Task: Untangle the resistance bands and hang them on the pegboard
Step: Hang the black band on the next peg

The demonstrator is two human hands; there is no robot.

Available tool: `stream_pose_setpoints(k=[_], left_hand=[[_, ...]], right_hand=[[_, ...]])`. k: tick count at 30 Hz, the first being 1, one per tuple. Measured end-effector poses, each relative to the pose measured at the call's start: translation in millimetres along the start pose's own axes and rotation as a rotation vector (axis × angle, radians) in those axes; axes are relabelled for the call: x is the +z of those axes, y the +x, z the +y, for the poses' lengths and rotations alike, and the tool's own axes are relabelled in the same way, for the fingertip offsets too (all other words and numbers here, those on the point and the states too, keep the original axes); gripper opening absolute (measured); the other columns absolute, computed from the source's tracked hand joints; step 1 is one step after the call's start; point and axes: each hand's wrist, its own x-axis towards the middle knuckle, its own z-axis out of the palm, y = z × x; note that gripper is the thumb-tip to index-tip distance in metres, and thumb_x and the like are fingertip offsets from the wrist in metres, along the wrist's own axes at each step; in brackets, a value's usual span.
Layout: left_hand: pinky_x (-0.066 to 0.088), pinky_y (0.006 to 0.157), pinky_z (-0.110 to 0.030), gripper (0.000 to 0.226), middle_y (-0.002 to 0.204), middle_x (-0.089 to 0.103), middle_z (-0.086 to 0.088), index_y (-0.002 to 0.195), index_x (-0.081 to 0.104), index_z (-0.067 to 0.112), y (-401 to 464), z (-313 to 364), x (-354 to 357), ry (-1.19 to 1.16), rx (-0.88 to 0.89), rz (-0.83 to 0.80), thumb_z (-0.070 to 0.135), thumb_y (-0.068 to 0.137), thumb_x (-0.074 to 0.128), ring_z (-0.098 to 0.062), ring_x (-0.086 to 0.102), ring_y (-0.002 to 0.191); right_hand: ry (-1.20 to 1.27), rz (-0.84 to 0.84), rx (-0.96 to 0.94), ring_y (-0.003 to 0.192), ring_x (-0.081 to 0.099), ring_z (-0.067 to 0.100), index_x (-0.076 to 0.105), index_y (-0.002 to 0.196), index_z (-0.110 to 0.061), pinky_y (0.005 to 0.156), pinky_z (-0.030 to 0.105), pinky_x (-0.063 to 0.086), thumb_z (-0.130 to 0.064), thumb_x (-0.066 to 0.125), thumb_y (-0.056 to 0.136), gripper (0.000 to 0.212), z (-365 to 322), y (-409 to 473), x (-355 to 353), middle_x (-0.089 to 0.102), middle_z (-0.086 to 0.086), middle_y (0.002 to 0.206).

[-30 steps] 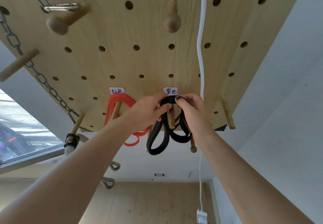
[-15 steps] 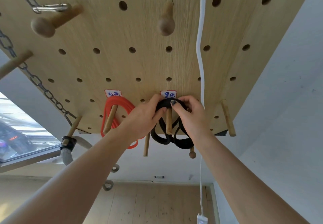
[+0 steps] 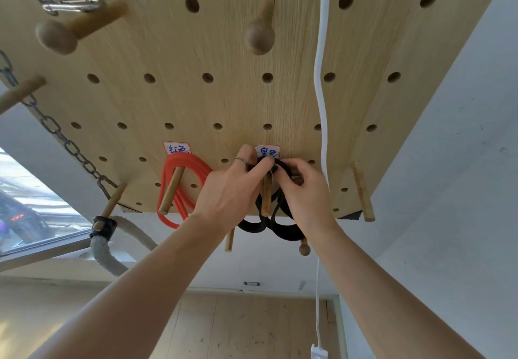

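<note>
Nearest you, at pegboard's bottom edge, both hands pinch the black looped resistance band (image 3: 276, 225): left hand (image 3: 232, 190) and right hand (image 3: 304, 190) seat it over its wooden peg (image 3: 266, 199) so it hangs w/o slipping. Beyond, left, orange looped resistance band (image 3: 179, 187) hangs on the light wooden pegboard (image 3: 224, 100).

We see the black resistance band (image 3: 283, 227) looped in coils over a wooden peg (image 3: 266, 199) on the pegboard (image 3: 224, 50); the red resistance band (image 3: 182, 187) hangs coiled beside it.
</note>
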Motion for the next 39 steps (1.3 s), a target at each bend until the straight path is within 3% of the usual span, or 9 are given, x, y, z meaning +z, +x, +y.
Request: stream_pose_setpoints(k=[5, 8, 11, 15, 18, 21, 28, 35, 39], left_hand=[[0.037, 0.042, -0.029, 0.021, 0.1, 0.054, -0.01, 0.112, 0.061, 0.013, 4, -1, -4, 0.019, 0.027, 0.023, 0.01, 0.092, 0.065, -0.021, 0.045, 0.056], [0.038, 0.058, -0.031, 0.039, 0.105, 0.055, -0.011, 0.126, 0.058, 0.018, 4, 0, -5, 0.052, 0.074, 0.005, 0.011, 0.089, 0.069, -0.023, 0.051, 0.073], [0.041, 0.059, -0.031, 0.053, 0.11, 0.052, -0.011, 0.13, 0.054, 0.022, 6, 0, -4, 0.048, 0.09, -0.048, 0.007, 0.084, 0.074, -0.024, 0.053, 0.081], [0.033, 0.057, -0.029, 0.047, 0.108, 0.049, -0.01, 0.125, 0.056, 0.021, 10, -1, -5, 0.047, 0.094, -0.068, 0.008, 0.083, 0.071, -0.018, 0.042, 0.076], [0.031, 0.055, -0.029, 0.043, 0.106, 0.048, -0.009, 0.122, 0.057, 0.021, 11, -3, -7, 0.052, 0.097, -0.083, 0.008, 0.083, 0.069, -0.019, 0.042, 0.076], [0.03, 0.049, -0.029, 0.037, 0.107, 0.045, -0.008, 0.119, 0.056, 0.02, 12, -2, -9, 0.042, 0.083, -0.117, 0.007, 0.085, 0.065, -0.02, 0.042, 0.076], [0.042, 0.043, -0.031, 0.037, 0.11, 0.045, -0.008, 0.121, 0.056, 0.021, 11, -1, -9, 0.041, 0.073, -0.126, 0.008, 0.088, 0.065, -0.019, 0.045, 0.081], [0.034, 0.046, -0.029, 0.05, 0.114, 0.046, -0.009, 0.125, 0.054, 0.022, 6, 3, -4, 0.03, 0.03, -0.116, 0.005, 0.081, 0.072, -0.023, 0.05, 0.086], [0.051, 0.058, -0.036, 0.066, 0.128, 0.043, -0.011, 0.136, 0.05, 0.022, -3, 3, 5, -0.091, -0.029, -0.082, 0.012, 0.075, 0.073, -0.029, 0.051, 0.1]], right_hand=[[-0.048, 0.091, -0.051, 0.084, 0.069, 0.01, 0.069, 0.111, -0.022, 0.077, 0.032, 0.059, -0.024, 0.062, 0.1, 0.013, 9, -8, -7, 0.072, -0.011, 0.092], [-0.119, 0.174, -0.084, 0.069, 0.065, 0.02, 0.068, 0.108, -0.02, 0.068, 0.045, 0.058, -0.013, 0.056, 0.099, 0.017, 17, -12, -13, 0.068, -0.005, 0.079], [-0.204, 0.107, -0.104, 0.077, 0.067, 0.013, 0.066, 0.116, -0.019, 0.069, 0.033, 0.058, -0.008, 0.06, 0.093, 0.027, 22, -17, -20, 0.07, -0.009, 0.091], [-0.382, -0.004, -0.148, 0.082, 0.061, 0.013, 0.06, 0.115, -0.025, 0.068, 0.037, 0.057, -0.026, 0.07, 0.083, 0.034, 33, -25, -20, 0.065, -0.011, 0.091], [-0.604, 0.054, -0.176, 0.091, 0.055, 0.016, 0.06, 0.117, -0.023, 0.073, 0.034, 0.051, -0.055, 0.068, 0.074, 0.055, 38, -25, -16, 0.062, -0.009, 0.096], [-0.818, 0.133, -0.168, 0.096, 0.054, 0.022, 0.06, 0.115, -0.017, 0.072, 0.034, 0.048, -0.058, 0.082, 0.069, 0.065, 41, -26, -7, 0.062, -0.001, 0.099], [-0.861, 0.244, -0.244, 0.077, 0.058, 0.029, 0.065, 0.096, -0.006, 0.061, 0.038, 0.051, -0.004, 0.076, 0.082, 0.019, 50, -23, -4, 0.062, 0.009, 0.084], [-0.835, 0.059, -0.147, 0.068, 0.044, 0.022, 0.058, 0.079, -0.011, 0.058, 0.029, 0.032, -0.006, 0.066, 0.088, 0.014, 44, -19, -4, 0.051, -0.001, 0.064], [-0.694, -0.003, -0.044, 0.064, 0.052, 0.023, 0.048, 0.076, -0.013, 0.052, 0.025, 0.026, -0.007, 0.061, 0.092, 0.022, 43, -17, 3, 0.049, -0.003, 0.063]])
